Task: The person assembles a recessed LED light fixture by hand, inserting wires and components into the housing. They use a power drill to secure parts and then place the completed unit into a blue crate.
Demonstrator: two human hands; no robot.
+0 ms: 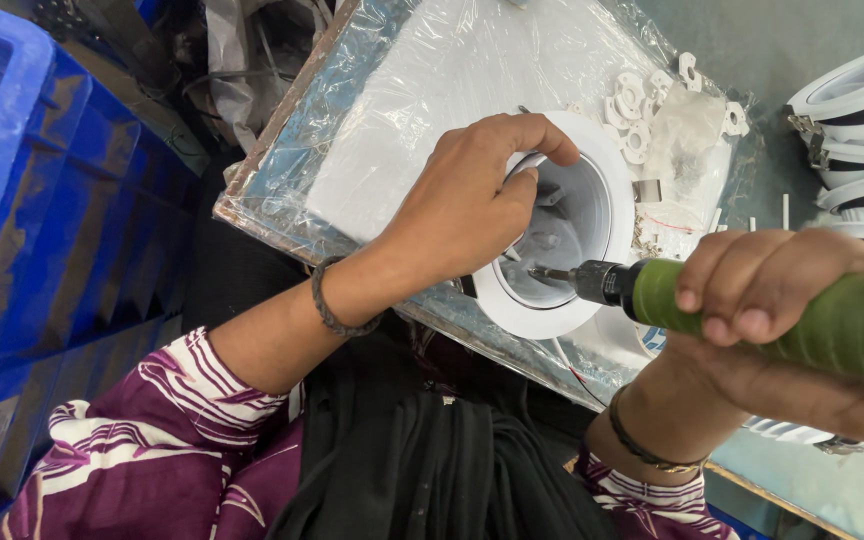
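My left hand (pixel 467 195) grips the rim of a round white lamp housing (pixel 592 165) that lies on a plastic-wrapped board (pixel 372 110); thumb and fingers reach into its opening. My right hand (pixel 762 285) is closed around a green-handled power screwdriver (pixel 812 320). The screwdriver's dark bit (pixel 552 273) points left into the housing's grey inside. Both wrists wear thin bracelets.
A blue plastic crate (pixel 22 200) stands at the left. Small white plastic rings (pixel 642 110) and metal clips lie on the board behind the housing. Several stacked white housings (pixel 852 130) sit at the right edge. Dark cloth covers my lap below.
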